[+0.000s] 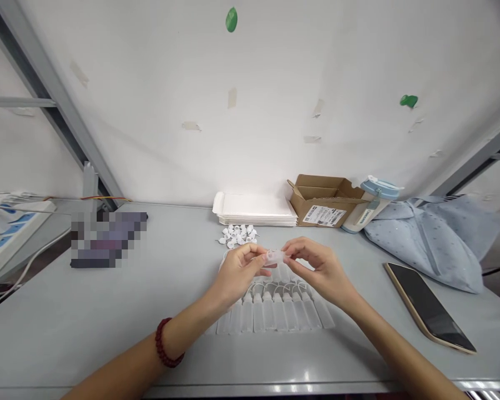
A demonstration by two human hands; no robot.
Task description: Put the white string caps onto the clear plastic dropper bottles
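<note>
Over the bench, my left hand (pixel 241 269) is closed round a small translucent plastic bottle (pixel 274 256), held on its side. My right hand (pixel 319 266) pinches the bottle's right end; whatever detail lies under those fingertips is hidden. Below both hands, a row of similar translucent bottles (pixel 269 314) lies side by side, with thin clear loops at their necks. More bottles lie behind that row, partly covered by my hands. Just beyond my left hand is a small pile of white caps (pixel 237 235), some with a thin tip.
White flat boxes or envelopes (pixel 254 210) are stacked against the wall beside an open cardboard box (pixel 327 203). A blue-lidded tumbler (pixel 369 205) leans by a light blue bag (pixel 429 241). At right lies a phone (pixel 431 308); at left, a dark pouch-like item (pixel 116 244) and a power strip (pixel 14 233).
</note>
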